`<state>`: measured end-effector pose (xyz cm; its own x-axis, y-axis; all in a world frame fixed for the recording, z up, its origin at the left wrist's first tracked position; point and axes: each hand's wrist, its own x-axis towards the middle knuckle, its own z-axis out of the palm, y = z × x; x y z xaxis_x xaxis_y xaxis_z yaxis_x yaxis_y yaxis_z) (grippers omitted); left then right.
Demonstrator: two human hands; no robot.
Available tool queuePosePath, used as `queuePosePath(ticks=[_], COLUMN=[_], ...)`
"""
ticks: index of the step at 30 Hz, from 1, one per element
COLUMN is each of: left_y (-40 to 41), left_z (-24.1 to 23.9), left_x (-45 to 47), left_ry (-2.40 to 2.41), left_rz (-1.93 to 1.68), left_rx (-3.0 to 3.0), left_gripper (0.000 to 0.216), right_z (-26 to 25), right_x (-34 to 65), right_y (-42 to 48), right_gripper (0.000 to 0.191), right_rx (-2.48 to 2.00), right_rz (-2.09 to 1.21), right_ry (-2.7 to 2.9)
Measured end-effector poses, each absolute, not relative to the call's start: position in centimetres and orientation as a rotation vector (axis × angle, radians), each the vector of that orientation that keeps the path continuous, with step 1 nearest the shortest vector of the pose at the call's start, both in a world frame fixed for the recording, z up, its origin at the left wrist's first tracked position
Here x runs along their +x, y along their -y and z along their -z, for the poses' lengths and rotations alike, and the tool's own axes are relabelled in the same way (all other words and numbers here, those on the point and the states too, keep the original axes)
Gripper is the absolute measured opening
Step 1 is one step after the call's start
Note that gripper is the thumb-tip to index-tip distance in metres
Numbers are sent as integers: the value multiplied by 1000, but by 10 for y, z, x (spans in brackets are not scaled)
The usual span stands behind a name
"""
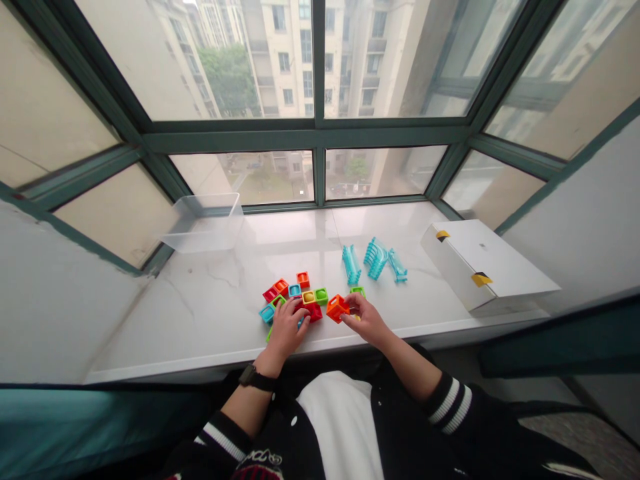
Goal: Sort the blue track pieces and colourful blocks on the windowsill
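Observation:
My right hand (pixel 369 321) pinches an orange hollow cube block (pixel 337 309) between thumb and fingers, just right of a cluster of colourful blocks. My left hand (pixel 290 327) lies over that cluster with its fingers spread, touching the blocks and partly hiding several. Around it show a yellow block (pixel 309 298), a green block (pixel 321 296), a red block (pixel 314 312) and a light blue block (pixel 267 313). A separate orange-red block (pixel 303 279) sits at the back. Behind my right fingers another green block (pixel 358 291) peeks out, and a bit of yellow shows beneath the hand.
Three translucent turquoise track-like pieces, among them a curved piece (pixel 376 259), lie beyond my right hand. A clear plastic bin (pixel 205 230) stands at the back left. To the right is a white box (pixel 487 263) with yellow-black tabs. Windows border the marble-look sill (pixel 200 333).

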<state>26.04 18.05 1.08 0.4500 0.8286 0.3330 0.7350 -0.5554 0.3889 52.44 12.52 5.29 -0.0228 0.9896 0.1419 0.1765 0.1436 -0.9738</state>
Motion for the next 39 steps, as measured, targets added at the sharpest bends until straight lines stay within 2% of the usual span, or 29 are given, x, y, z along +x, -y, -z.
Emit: queuePosePath(ticks=[5, 9, 13, 17, 24, 29, 34, 39], left_y=[-180, -176, -170, -164, -159, -162, -160, -155], left_z=[-22, -40, -56, -64, -68, -61, -53, -55], left_x=[262, 277, 299, 309, 306, 307, 310, 313], left_ry=[-1275, -1148, -931, -729, -697, -770, -768, -763], left_rz=[-941, -1066, -840, -739, -794, -927, -965, -908], left_rx=[2341, 1852, 1089, 742, 668, 789, 1029, 1153], left_gripper=[19, 26, 49, 45, 46, 45, 51, 60], right_z=[-50, -52, -59, -63, -60, -49, -46, -49], right_x=[523, 522, 520, 517, 516, 513, 509, 511], right_y=[-125, -124, -122, -118, -118, -121, -120, -119], right_gripper=[43, 57, 55, 60, 63, 80, 60, 63], right_rx=[-1194, -1184, -1161, -1125, -1083, -1198, -1183, -1166], right_rz=[-1038, -991, -892, -882, -952, -1011, -1073, -1026], right_ry=[1377, 1399, 1518, 1557, 1518, 1430, 1370, 1346])
